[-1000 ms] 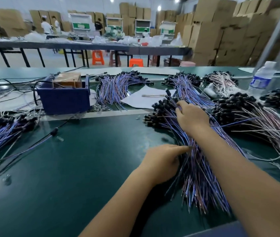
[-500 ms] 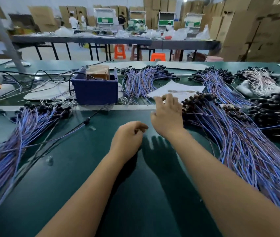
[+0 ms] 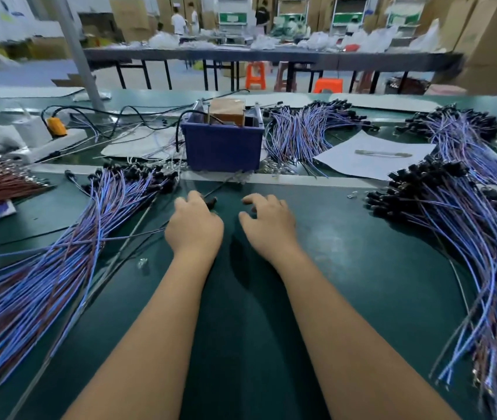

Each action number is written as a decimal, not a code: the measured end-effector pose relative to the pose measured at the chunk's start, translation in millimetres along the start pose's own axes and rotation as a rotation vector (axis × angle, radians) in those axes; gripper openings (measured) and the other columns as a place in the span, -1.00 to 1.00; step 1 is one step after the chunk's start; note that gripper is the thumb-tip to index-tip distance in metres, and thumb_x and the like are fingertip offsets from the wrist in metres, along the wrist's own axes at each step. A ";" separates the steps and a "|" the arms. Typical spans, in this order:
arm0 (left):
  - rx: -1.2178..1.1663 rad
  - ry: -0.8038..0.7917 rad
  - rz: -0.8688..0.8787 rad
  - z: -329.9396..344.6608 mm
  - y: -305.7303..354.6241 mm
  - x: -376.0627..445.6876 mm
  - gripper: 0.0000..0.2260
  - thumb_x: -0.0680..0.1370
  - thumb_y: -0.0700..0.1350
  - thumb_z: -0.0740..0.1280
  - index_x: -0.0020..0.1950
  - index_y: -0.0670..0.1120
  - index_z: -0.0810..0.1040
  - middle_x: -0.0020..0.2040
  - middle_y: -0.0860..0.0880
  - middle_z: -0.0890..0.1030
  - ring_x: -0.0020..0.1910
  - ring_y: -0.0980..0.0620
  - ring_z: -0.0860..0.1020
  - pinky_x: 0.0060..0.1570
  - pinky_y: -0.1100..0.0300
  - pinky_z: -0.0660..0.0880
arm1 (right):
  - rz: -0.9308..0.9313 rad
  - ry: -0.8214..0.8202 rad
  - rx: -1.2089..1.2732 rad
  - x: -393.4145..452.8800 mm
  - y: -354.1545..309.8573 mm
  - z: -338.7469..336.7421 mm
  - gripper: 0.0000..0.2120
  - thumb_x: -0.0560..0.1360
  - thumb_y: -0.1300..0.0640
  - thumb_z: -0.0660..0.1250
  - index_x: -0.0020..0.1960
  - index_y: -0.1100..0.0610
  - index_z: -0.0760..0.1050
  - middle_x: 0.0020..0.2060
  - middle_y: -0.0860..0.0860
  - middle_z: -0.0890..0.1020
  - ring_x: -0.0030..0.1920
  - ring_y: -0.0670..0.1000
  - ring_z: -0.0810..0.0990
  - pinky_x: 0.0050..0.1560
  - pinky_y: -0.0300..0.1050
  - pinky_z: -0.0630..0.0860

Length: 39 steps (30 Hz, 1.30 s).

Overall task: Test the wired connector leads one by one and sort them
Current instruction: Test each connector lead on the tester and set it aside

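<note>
- Our left hand (image 3: 194,228) has its fingers curled over a small black connector (image 3: 211,203) that shows just past the knuckles; it seems to be pinching it, though the fingertips are hidden.
- Our right hand (image 3: 268,227) hovers just beside it with fingers loosely spread and bent, holding nothing we can see.
- A thin dark test lead (image 3: 138,225) runs from that connector leftwards and down across the green mat (image 3: 347,283).
- Behind the hands stands the blue tester box (image 3: 223,147) with its fixture; we judge the connector is about to be mated for a test.
- The pile of blue-and-brown leads at left (image 3: 59,268) lies close to the left wrist; the pile at right (image 3: 468,237) sits well apart.
- Risk: the test lead crosses the left pile, so a tug could drag loose leads along and mix tested with untested.
- Risk: with the connector half hidden, a skewed mating could give a false reading.
</note>
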<state>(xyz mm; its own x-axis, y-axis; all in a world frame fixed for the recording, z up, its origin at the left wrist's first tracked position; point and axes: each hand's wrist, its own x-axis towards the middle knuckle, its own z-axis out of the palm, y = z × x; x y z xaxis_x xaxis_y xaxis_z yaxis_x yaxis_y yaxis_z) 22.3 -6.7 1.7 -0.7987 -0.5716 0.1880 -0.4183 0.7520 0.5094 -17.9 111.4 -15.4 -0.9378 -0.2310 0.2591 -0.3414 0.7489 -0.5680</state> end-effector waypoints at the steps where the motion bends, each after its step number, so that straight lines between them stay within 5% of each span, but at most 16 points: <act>1: 0.021 -0.009 -0.008 0.7 1.4 2.5 -0.71 0.54 -0.17 0.20 0.27 -0.11 0.38 0.23 -0.17 0.43 0.12 -0.22 0.48 -0.13 0.05 0.29 | 0.006 0.000 0.070 0.8 1.6 -2.0 -0.70 0.55 0.04 0.24 0.26 0.01 0.50 0.13 0.07 0.55 0.20 0.13 0.40 0.25 -0.01 0.34; 5: -0.103 0.055 0.011 4.0 0.5 7.1 -0.67 0.54 -0.27 0.16 0.28 -0.10 0.47 0.22 -0.16 0.42 0.02 -0.17 0.48 -0.10 0.10 0.32 | 0.052 0.071 0.323 -1.9 0.4 -7.0 -0.81 0.54 0.15 0.23 0.08 0.05 0.58 -0.06 -0.02 0.62 0.01 0.03 0.53 0.02 -0.14 0.47; 11: -0.644 0.383 0.512 -3.1 14.2 -7.5 -0.74 0.40 -0.43 0.18 -0.19 -0.20 0.64 -0.09 -0.02 0.47 -0.09 0.08 0.47 -0.06 0.37 0.39 | 0.143 -0.105 0.960 -7.4 -14.9 -17.3 -0.73 0.61 0.29 0.11 -0.12 0.10 0.52 -0.45 0.00 0.60 -0.48 -0.04 0.53 -0.41 -0.22 0.50; 15: -0.992 0.039 0.547 -0.2 39.9 -30.2 -0.73 0.33 -0.39 0.13 -0.41 -0.18 0.56 -0.26 -0.02 0.55 -0.28 -0.01 0.53 -0.31 0.13 0.48 | 0.288 -0.299 1.508 -11.2 -19.1 -32.1 -0.43 0.68 0.05 0.03 -0.41 0.09 0.58 -0.53 -0.06 0.52 -0.51 -0.14 0.50 -0.53 -0.33 0.42; 17: -1.114 -0.154 0.462 1.5 44.8 -34.8 -0.73 0.30 -0.35 0.12 -0.48 -0.11 0.52 -0.34 -0.11 0.57 -0.41 -0.08 0.49 -0.41 0.16 0.42 | 0.348 -0.344 1.626 -9.9 -13.8 -37.3 -0.41 0.68 0.00 -0.01 -0.36 0.11 0.61 -0.56 -0.04 0.53 -0.52 -0.13 0.53 -0.55 -0.31 0.43; 20: -1.129 -0.417 0.345 2.0 39.5 -32.3 -0.75 0.23 -0.29 0.13 -0.54 -0.07 0.53 -0.49 -0.06 0.53 -0.51 0.04 0.44 -0.46 0.28 0.38 | 0.419 -0.213 1.573 -5.7 -7.8 -38.8 -0.70 0.64 0.07 0.14 -0.07 0.20 0.57 -0.37 0.07 0.61 -0.37 0.00 0.59 -0.37 -0.21 0.53; 23: -1.026 -0.691 0.310 -0.9 28.9 -28.2 -0.76 0.23 -0.26 0.16 -0.46 -0.14 0.62 -0.48 -0.14 0.54 -0.50 0.00 0.46 -0.44 0.27 0.42 | 0.402 -0.019 1.499 -2.2 -1.8 -34.5 -0.85 0.60 0.24 0.24 -0.09 0.21 0.55 -0.40 0.05 0.59 -0.44 -0.05 0.55 -0.37 -0.23 0.53; 26: -1.000 -0.800 0.306 -4.5 24.8 -24.0 -0.73 0.27 -0.23 0.15 -0.35 -0.15 0.67 -0.33 -0.24 0.59 -0.40 -0.04 0.53 -0.34 0.25 0.50 | 0.349 0.010 1.527 -0.7 3.3 -36.2 -0.87 0.58 0.31 0.24 -0.09 0.23 0.54 -0.45 0.02 0.60 -0.47 -0.09 0.53 -0.38 -0.28 0.52; 29: -1.046 -0.714 0.221 -4.1 24.7 -22.5 -0.74 0.30 -0.19 0.17 -0.34 -0.16 0.66 -0.28 -0.20 0.63 -0.36 -0.03 0.56 -0.37 0.26 0.49 | 0.342 0.003 1.557 1.6 7.9 -38.7 -0.87 0.58 0.31 0.24 -0.08 0.22 0.56 -0.44 0.03 0.62 -0.47 -0.09 0.54 -0.38 -0.28 0.54; 32: -1.001 -0.466 0.166 -0.5 22.2 -18.1 -0.79 0.36 -0.12 0.22 -0.30 -0.14 0.64 -0.25 -0.11 0.67 -0.30 0.05 0.55 -0.37 0.30 0.41 | 0.298 -0.010 1.468 1.8 8.2 -36.7 -0.86 0.57 0.33 0.24 -0.09 0.20 0.55 -0.45 0.02 0.62 -0.47 -0.09 0.55 -0.36 -0.30 0.52; 36: -0.943 -0.203 0.044 7.0 20.5 -8.8 -0.86 0.54 -0.15 0.27 -0.19 -0.09 0.57 -0.24 0.01 0.64 -0.31 0.11 0.53 -0.35 0.25 0.40 | 0.192 -0.016 1.128 -0.9 1.4 -24.4 -0.86 0.56 0.34 0.28 -0.11 0.16 0.54 -0.41 0.02 0.62 -0.43 -0.10 0.54 -0.34 -0.27 0.47; 39: -0.991 -0.181 0.050 10.3 20.5 -6.8 -0.86 0.58 -0.14 0.29 -0.14 -0.10 0.60 -0.26 -0.02 0.62 -0.31 0.09 0.54 -0.34 0.26 0.45 | 0.090 -0.026 0.858 -2.7 -4.8 -11.7 -0.82 0.54 0.35 0.29 -0.15 0.12 0.52 -0.30 0.07 0.64 -0.32 -0.04 0.60 -0.24 -0.12 0.55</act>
<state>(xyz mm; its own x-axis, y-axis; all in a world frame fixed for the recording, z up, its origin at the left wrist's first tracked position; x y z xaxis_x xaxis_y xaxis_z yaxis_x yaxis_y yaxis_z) 14.7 15.9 2.2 -0.8938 -0.4260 0.1399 0.0998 0.1152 0.9883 -13.0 115.8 -4.3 -0.9611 -0.2150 0.1732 -0.1856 0.0390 -0.9818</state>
